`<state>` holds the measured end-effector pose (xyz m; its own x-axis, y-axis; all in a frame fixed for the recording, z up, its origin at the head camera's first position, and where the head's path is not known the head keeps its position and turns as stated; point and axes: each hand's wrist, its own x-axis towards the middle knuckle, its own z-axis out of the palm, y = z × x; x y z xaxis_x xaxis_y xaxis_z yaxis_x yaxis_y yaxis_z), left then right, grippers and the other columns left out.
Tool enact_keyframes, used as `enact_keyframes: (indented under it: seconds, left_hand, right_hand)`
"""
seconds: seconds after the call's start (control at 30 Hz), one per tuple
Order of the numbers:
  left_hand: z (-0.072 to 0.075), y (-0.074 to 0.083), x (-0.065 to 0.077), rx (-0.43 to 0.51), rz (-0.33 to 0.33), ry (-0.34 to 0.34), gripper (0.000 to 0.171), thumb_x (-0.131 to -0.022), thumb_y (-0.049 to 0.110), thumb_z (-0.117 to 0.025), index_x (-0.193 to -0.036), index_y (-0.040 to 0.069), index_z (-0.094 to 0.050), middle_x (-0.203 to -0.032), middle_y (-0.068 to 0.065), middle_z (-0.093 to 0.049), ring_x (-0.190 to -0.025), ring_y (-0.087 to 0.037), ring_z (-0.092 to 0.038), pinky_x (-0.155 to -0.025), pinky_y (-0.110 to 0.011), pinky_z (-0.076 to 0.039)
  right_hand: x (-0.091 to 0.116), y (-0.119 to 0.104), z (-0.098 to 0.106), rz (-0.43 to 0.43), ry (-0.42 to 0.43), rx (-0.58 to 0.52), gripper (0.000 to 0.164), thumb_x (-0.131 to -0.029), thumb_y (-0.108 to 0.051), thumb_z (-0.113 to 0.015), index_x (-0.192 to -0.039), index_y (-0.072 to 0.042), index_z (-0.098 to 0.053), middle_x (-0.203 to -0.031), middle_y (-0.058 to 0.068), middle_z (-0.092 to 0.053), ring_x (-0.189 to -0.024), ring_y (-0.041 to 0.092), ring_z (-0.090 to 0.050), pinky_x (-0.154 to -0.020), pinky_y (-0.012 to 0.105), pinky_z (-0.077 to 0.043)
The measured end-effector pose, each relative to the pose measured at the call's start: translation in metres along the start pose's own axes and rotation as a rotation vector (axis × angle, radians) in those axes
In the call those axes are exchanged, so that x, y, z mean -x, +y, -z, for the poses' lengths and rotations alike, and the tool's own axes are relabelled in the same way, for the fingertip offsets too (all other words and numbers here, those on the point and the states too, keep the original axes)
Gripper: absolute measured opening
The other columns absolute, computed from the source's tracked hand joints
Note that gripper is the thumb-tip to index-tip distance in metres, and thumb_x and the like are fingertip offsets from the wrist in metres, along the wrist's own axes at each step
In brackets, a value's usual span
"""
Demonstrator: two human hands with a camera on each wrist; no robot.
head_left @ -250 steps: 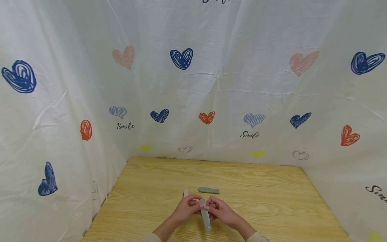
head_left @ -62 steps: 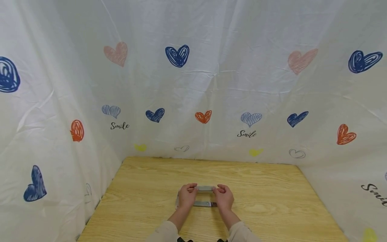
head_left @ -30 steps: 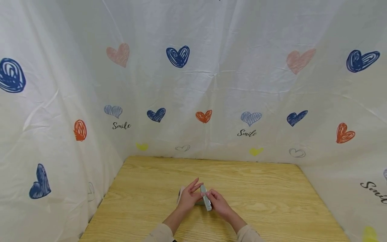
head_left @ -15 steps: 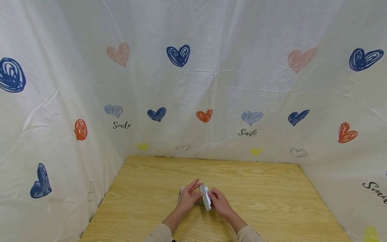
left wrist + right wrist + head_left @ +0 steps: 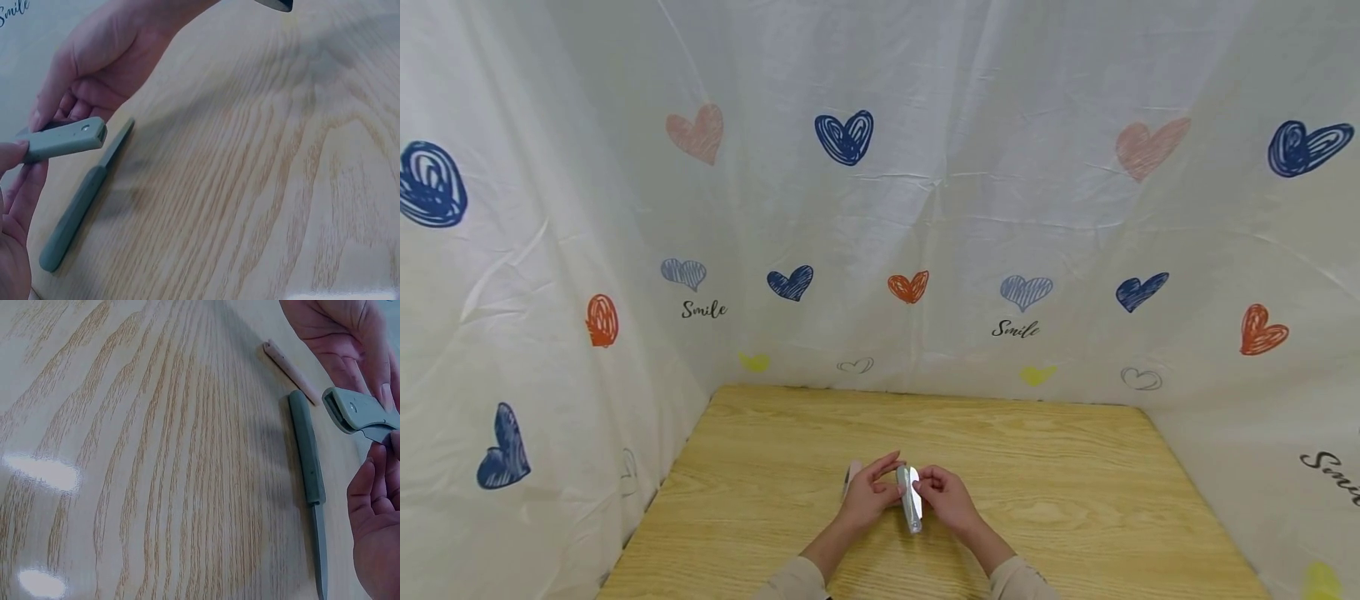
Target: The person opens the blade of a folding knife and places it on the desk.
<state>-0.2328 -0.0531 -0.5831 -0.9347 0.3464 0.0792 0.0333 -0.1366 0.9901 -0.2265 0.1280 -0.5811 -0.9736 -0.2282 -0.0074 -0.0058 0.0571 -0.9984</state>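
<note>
Green folding knife [image 5: 910, 505], one: held above the worktop [image 5: 1037, 483], midway between left and right edges. My left hand [image 5: 867, 495] pinches its handle [image 5: 65, 139]; my right hand [image 5: 949, 502] pinches the blade, it seems, contact partly hidden. Probably light, stiff, slick; best held by the handle.

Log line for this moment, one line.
left hand: holds grey-green folding knife | right hand: pinches its partly unfolded metal blade | wood-grain table: unfolded grey-green knife, slim pink handle
</note>
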Motion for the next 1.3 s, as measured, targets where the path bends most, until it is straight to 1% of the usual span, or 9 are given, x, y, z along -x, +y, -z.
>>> enact_keyframes:
  seconds: [0.1,0.2,0.47,0.57,0.67,0.8,0.9,1.1,1.3]
  left_hand:
    - [-0.001,0.001,0.001,-0.014,-0.011,0.002,0.062,-0.088,-0.007,-0.061,-0.144,-0.008,-0.036,-0.138,-0.034,-0.045,-0.085,-0.012,-0.069,-0.079,-0.029,-0.059]
    - [-0.001,0.001,0.0,-0.018,-0.017,0.001,0.063,-0.088,-0.009,-0.061,-0.145,-0.006,-0.035,-0.138,-0.034,-0.045,-0.084,-0.012,-0.069,-0.078,-0.029,-0.059]
    - [-0.002,0.0,0.0,-0.074,-0.01,-0.005,0.061,-0.088,-0.007,-0.062,-0.144,-0.003,-0.04,-0.137,-0.031,-0.048,-0.081,-0.009,-0.068,-0.076,-0.026,-0.059]
    - [-0.001,-0.001,0.0,-0.078,-0.009,-0.011,0.06,-0.088,-0.007,-0.061,-0.144,-0.002,-0.041,-0.136,-0.03,-0.047,-0.077,-0.006,-0.066,-0.076,-0.024,-0.058]
    - [0.0,-0.001,0.001,-0.075,-0.013,0.016,0.059,-0.088,-0.008,-0.061,-0.143,-0.003,-0.041,-0.135,-0.03,-0.044,-0.076,-0.003,-0.064,-0.075,-0.023,-0.058]
    - [0.004,0.0,0.004,-0.072,-0.036,0.098,0.058,-0.088,-0.008,-0.062,-0.142,-0.003,-0.042,-0.13,-0.031,-0.04,-0.073,-0.001,-0.061,-0.073,-0.023,-0.058]
    - [0.007,0.0,0.006,-0.064,-0.036,0.155,0.059,-0.087,-0.008,-0.063,-0.142,-0.003,-0.042,-0.126,-0.028,-0.039,-0.071,-0.001,-0.058,-0.072,-0.026,-0.059]
    - [0.008,-0.001,0.008,-0.021,-0.038,0.288,0.059,-0.086,-0.011,-0.062,-0.141,-0.004,-0.042,-0.12,-0.018,-0.04,-0.075,-0.006,-0.061,-0.074,-0.029,-0.06]
    - [0.003,0.0,0.005,0.062,-0.034,0.476,0.058,-0.086,-0.013,-0.06,-0.14,-0.004,-0.042,-0.111,-0.015,-0.038,-0.074,-0.007,-0.059,-0.071,-0.022,-0.058]
  right_hand:
    - [0.001,-0.001,-0.001,-0.01,0.015,-0.004,0.028,-0.093,-0.004,-0.059,-0.108,0.019,-0.052,-0.078,-0.002,-0.059,-0.069,0.002,-0.056,-0.065,0.02,-0.051]
    - [0.002,-0.002,0.0,-0.01,0.016,-0.006,0.029,-0.094,-0.005,-0.059,-0.108,0.019,-0.052,-0.077,-0.005,-0.059,-0.07,0.002,-0.057,-0.066,0.02,-0.052]
    - [0.003,-0.006,0.001,-0.025,0.043,-0.02,0.031,-0.095,-0.009,-0.059,-0.109,0.018,-0.055,-0.081,0.0,-0.066,-0.073,0.004,-0.06,-0.068,0.022,-0.054]
    - [0.003,-0.006,0.003,-0.042,0.074,0.003,0.028,-0.095,-0.009,-0.06,-0.106,0.016,-0.057,-0.078,-0.001,-0.064,-0.071,0.004,-0.059,-0.068,0.024,-0.054]
    - [0.004,-0.007,0.006,-0.059,0.141,0.007,0.024,-0.095,-0.008,-0.06,-0.104,0.014,-0.057,-0.074,-0.003,-0.062,-0.069,0.005,-0.058,-0.066,0.023,-0.053]
    - [0.006,-0.005,0.012,-0.096,0.252,-0.052,0.022,-0.095,-0.006,-0.058,-0.104,0.013,-0.055,-0.071,-0.003,-0.061,-0.066,0.008,-0.059,-0.063,0.021,-0.052]
    - [0.007,-0.001,0.016,-0.116,0.301,-0.11,0.02,-0.095,-0.005,-0.057,-0.105,0.012,-0.053,-0.071,-0.003,-0.062,-0.066,0.008,-0.062,-0.063,0.021,-0.053]
    - [0.009,0.004,0.021,-0.14,0.323,-0.29,0.005,-0.096,0.0,-0.053,-0.094,0.004,-0.053,-0.075,0.003,-0.066,-0.07,0.011,-0.068,-0.066,0.021,-0.057]
    - [0.011,0.0,0.016,-0.159,0.32,-0.475,0.011,-0.098,0.002,-0.047,-0.088,-0.003,-0.048,-0.079,0.004,-0.067,-0.078,0.013,-0.072,-0.075,0.022,-0.058]
